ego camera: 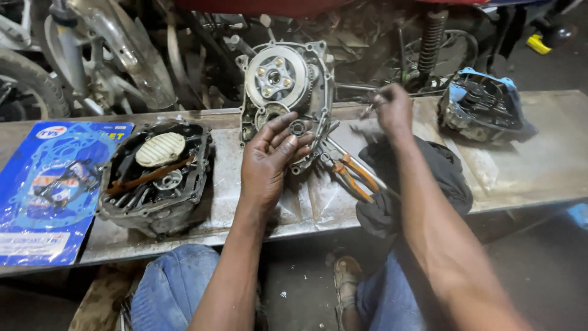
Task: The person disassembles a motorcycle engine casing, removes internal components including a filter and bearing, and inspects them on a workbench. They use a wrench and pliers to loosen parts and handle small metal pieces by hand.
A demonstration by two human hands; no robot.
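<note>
While the left hand (269, 156) lies spread against the engine case (288, 92) standing on the desk (539, 165), its fingertips cradle a small bearing (298, 127) at the lower housing. The right hand (392, 107) pinches a small metal part, blurred, near the desk's far edge. Good practice, I judge: keep the bearing square to its bore, steady the case, and leave the orange-handled pliers (352, 175) within reach.

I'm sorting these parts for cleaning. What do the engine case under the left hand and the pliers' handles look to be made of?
Engine case: probably cast aluminium, dull grey, rough-textured and grimy. Pliers' handles: orange sleeves, likely plastic or rubber over metal; smooth, even colour. The left hand rests on the case.
</note>
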